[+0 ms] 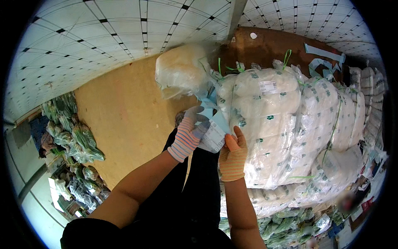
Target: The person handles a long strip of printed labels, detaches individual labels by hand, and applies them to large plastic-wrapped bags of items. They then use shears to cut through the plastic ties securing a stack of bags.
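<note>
My left hand [190, 135], in a striped knit glove with grey fingertips, grips a small clear plastic piece with a white printed label [213, 137], backed by light blue material [219, 120]. My right hand [233, 155], in an orange-tipped striped glove, pinches its lower right edge between thumb and fingers. Both hands are closed on it, beside large plastic-wrapped bales of white bundles [261, 128] tied with green cord. A cloudy plastic bag [180, 70] lies at the bales' upper left, with more blue material below it.
Tiled walls [107, 29] meet above a tan floor [107, 133]. Green wrapped bundles [83, 137] and dark items line the left wall; more green bundles [282, 226] lie at lower right. Blue strips [325, 62] lie behind the bales. My legs are below my hands.
</note>
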